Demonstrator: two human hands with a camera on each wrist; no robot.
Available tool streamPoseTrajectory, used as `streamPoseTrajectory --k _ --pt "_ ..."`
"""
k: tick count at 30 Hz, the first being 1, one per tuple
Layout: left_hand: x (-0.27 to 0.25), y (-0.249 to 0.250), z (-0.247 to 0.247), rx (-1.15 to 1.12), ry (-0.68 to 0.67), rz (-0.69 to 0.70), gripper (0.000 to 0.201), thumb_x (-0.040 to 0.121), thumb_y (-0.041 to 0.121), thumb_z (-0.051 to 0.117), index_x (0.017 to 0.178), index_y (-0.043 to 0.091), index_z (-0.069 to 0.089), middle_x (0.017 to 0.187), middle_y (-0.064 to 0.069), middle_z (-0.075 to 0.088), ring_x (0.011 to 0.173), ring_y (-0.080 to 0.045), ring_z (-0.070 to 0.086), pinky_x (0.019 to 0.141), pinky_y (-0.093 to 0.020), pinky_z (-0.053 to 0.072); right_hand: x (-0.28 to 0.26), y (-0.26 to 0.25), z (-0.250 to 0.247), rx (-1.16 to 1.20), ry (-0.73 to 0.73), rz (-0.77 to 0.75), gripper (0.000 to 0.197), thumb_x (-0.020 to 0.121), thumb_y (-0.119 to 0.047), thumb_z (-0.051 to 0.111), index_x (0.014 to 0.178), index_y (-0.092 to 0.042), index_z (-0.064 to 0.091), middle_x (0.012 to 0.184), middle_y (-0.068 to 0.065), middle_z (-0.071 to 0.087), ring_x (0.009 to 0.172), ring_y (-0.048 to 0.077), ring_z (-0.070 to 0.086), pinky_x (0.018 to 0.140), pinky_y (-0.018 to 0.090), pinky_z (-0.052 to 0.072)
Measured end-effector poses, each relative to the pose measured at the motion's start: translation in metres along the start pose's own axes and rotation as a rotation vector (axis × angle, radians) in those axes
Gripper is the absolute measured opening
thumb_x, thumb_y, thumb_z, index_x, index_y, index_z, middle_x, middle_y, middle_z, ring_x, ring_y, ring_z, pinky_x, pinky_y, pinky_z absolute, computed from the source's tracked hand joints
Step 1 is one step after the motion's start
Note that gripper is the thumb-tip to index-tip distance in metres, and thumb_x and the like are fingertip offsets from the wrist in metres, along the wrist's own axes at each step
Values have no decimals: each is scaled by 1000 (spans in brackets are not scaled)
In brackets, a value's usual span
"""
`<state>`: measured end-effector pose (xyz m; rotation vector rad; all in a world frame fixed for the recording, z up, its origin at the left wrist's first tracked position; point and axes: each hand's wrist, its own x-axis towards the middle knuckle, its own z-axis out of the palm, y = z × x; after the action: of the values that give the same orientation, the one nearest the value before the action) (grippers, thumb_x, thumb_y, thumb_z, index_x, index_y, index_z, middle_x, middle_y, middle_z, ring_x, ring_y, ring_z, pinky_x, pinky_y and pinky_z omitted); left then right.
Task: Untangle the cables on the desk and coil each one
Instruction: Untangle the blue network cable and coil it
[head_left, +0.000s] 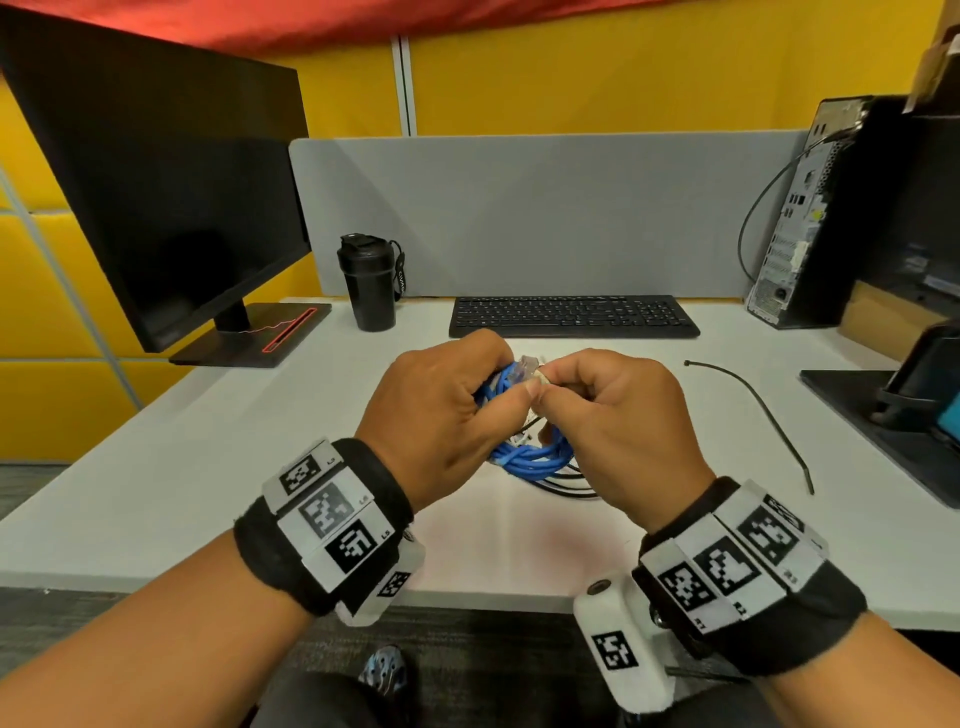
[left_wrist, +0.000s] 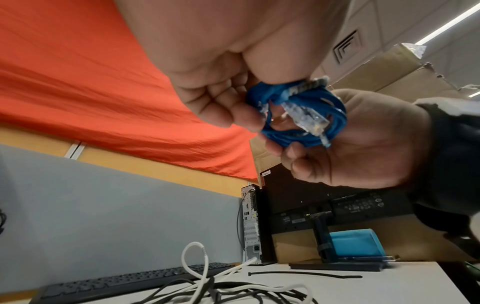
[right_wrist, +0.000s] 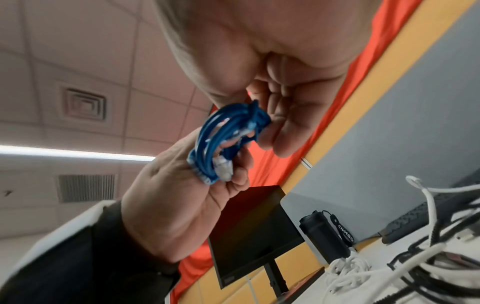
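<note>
A blue network cable (head_left: 530, 457) is wound into a small coil and held above the white desk (head_left: 208, 467). My left hand (head_left: 447, 405) grips one side of the coil (right_wrist: 215, 139), fingers curled round its strands. My right hand (head_left: 608, 410) pinches the coil's top with thumb and forefinger, beside a clear plug (head_left: 527, 364). The left wrist view shows the blue cable (left_wrist: 311, 133) and that plug (left_wrist: 306, 117) between both hands. A tangle of white and black cables (left_wrist: 207, 288) (right_wrist: 428, 257) lies on the desk below the hands.
A black cable tie (head_left: 753, 410) lies on the desk to the right. A keyboard (head_left: 571, 316) and a black bottle (head_left: 370, 283) stand behind the hands. A monitor (head_left: 171, 208) stands at the left, a PC tower (head_left: 800, 218) and another monitor base (head_left: 883, 415) at the right.
</note>
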<state>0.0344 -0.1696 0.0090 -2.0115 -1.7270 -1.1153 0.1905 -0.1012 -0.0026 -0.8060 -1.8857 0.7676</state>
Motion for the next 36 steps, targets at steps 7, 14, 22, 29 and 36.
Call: streamPoseTrajectory --k 7,14,22,29,36 --pt "13 -27 -7 -395 -341 -353 19 93 25 67 111 31 68 85 8 75 75 1 67 63 -13 52 34 18 7 -65 -3 39 8 83 -21 73 77 -26 71 70 -8 70 69 11 67 65 37 58" --pt "45 -57 -4 -498 -329 -621 12 85 19 78 95 17 73 80 -3 77 65 -5 68 59 -17 57 76 26 30 -65 -103 90 9 79 -15 77 81 -23 75 73 -5 72 70 15 70 69 39 61" --pt "61 -107 2 -592 -307 -865 7 88 9 72 96 10 73 94 -14 77 75 -16 69 70 -28 60 115 33 51 33 -208 226 6 81 -23 80 84 -21 75 80 2 75 80 23 73 70 40 63" --pt "63 -169 0 -517 -229 -1069 8 92 10 70 100 9 68 105 -18 73 80 -19 69 75 -29 60 128 64 41 59 -247 320 7 84 -19 75 77 -18 77 81 3 76 76 14 74 59 27 57" --pt "65 -196 22 -351 -391 -1126 17 88 10 73 105 6 71 103 -16 74 83 -21 71 88 -39 60 130 88 44 -124 -486 300 10 82 -16 75 72 -18 77 70 12 74 61 23 67 59 31 57"
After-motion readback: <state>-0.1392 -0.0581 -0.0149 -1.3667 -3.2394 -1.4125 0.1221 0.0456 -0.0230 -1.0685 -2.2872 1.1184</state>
